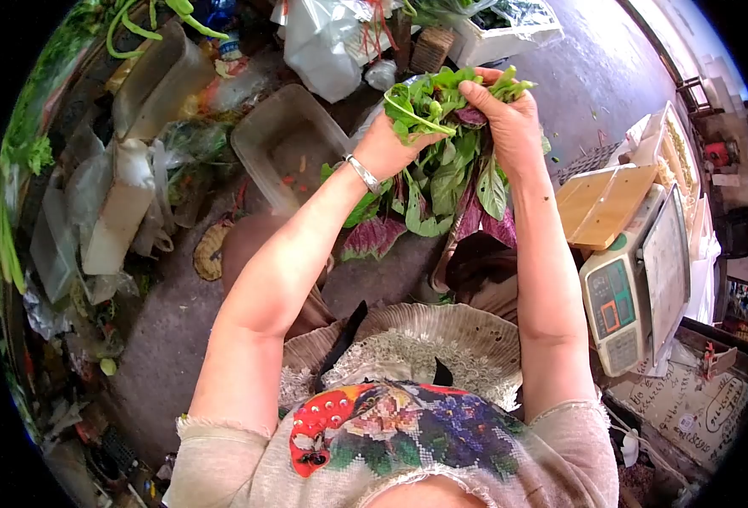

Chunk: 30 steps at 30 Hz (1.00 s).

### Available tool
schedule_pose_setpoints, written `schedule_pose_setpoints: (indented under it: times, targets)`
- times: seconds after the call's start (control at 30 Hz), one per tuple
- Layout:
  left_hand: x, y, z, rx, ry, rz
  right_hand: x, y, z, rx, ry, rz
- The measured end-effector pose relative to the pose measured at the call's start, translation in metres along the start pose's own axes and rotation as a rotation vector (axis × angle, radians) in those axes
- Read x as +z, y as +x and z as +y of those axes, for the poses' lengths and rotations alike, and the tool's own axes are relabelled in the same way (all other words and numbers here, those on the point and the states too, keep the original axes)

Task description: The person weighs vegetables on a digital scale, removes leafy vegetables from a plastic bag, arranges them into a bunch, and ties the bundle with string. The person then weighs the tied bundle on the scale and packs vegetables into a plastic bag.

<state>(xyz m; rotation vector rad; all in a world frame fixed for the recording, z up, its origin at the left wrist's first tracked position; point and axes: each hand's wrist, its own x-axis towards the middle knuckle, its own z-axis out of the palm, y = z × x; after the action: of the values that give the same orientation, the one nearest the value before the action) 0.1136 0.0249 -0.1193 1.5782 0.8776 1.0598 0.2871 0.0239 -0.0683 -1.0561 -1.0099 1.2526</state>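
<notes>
At the person's (459, 449) twelve o'clock hang soft leafy greens (446, 178), partly purple, with small holes. At two o'clock stands a beige plastic scale (615, 309); toward three, a pale board (679, 415) carries black handwriting, which I cannot read surely. At eleven, a rectangular plastic tub (264, 140) contains orange scraps (301, 163). The left hand (395, 146) closes around the greens; the right hand (509, 118) pinches them. One bracelet (363, 173) is silver-coloured.

"What lies left of the leafy greens (448, 173)?"
"A tub (296, 135), with a bag (323, 59) just beyond it."
"And before them?"
"A box (518, 40) with greenery (518, 12) in it."
"To the right?"
"A scale (618, 292), past the right arm (552, 279)."
</notes>
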Motion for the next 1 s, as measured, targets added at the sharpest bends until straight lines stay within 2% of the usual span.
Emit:
schedule_pose_setpoints:
  times: [0.1, 0.2, 0.27, 0.37, 0.4, 0.43, 0.57, 0.67, 0.77, 0.83, 0.9, 0.97, 1.0]
  targets:
    - [0.002, -0.004, -0.001, 0.018, 0.038, 0.035, 0.000, 0.001, 0.007, 0.013, -0.094, -0.055]
    - [-0.003, -0.005, 0.006, -0.023, 0.048, 0.040, 0.000, -0.001, 0.005, 0.037, -0.034, -0.120]
    - [-0.004, -0.006, 0.006, 0.013, 0.047, 0.044, -0.001, -0.002, 0.006, 0.132, -0.039, -0.230]
    - [-0.008, -0.004, 0.007, 0.016, 0.035, 0.058, 0.005, -0.005, 0.004, 0.071, 0.004, -0.217]
    - [-0.008, 0.001, 0.009, -0.052, -0.116, 0.059, 0.003, -0.006, 0.003, 0.103, 0.009, -0.163]
    - [-0.013, 0.002, 0.012, -0.144, -0.126, 0.080, -0.002, -0.001, 0.008, 0.104, 0.006, -0.095]
    - [-0.024, 0.010, 0.009, -0.155, -0.261, 0.173, -0.015, 0.008, 0.004, 0.052, 0.065, 0.053]
    - [-0.035, 0.014, 0.010, -0.193, -0.393, 0.399, -0.022, 0.008, -0.010, -0.009, 0.256, 0.058]
    - [-0.042, 0.016, 0.008, -0.147, -0.474, 0.463, -0.036, 0.009, -0.020, -0.003, 0.249, 0.150]
    - [-0.042, 0.016, 0.005, -0.109, -0.479, 0.503, -0.043, 0.013, -0.019, -0.083, 0.303, 0.088]
    - [-0.042, 0.017, 0.004, -0.070, -0.486, 0.542, -0.048, 0.016, -0.018, -0.139, -0.046, 0.251]
    - [-0.043, 0.017, 0.003, -0.092, -0.473, 0.579, -0.044, 0.014, -0.015, -0.431, -0.525, 0.273]
    - [-0.043, 0.017, 0.003, -0.090, -0.471, 0.579, -0.038, 0.011, -0.015, -0.572, -0.882, 0.354]
